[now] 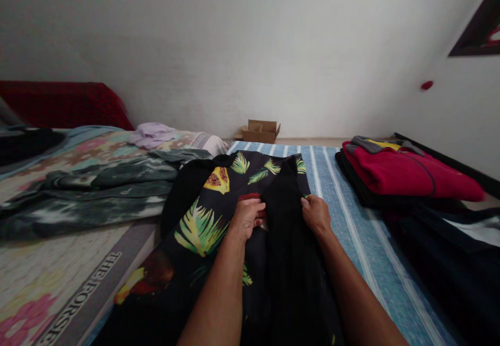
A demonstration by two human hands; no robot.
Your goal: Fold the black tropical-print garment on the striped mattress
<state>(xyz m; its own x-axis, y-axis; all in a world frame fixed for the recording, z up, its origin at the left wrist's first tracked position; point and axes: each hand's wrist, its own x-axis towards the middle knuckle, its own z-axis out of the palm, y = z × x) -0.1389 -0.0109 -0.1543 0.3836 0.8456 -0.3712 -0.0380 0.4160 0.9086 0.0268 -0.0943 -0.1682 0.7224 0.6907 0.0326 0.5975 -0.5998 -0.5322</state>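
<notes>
A black long-sleeved top (209,229) with a print of green leaves and yellow fruit is spread out ahead of me, its far edge near the middle of the view. One plain black sleeve (285,210) lies lengthwise over the printed body on the right side. My left hand (248,217) pinches cloth at the left edge of that sleeve, with a small reddish patch of print just above the fingers. At the sleeve's right edge, my right hand (315,214) grips the cloth between thumb and curled fingers. The other sleeve extends to the left, partly under the body.
Blue striped bedding (344,221) lies beneath the top. To the left, a floral mattress (50,268) carries grey-green patterned clothing (117,184) and a lilac cloth (152,135). Folded red clothing (406,171) and dark garments (449,252) sit at right. A cardboard box (261,131) stands by the wall.
</notes>
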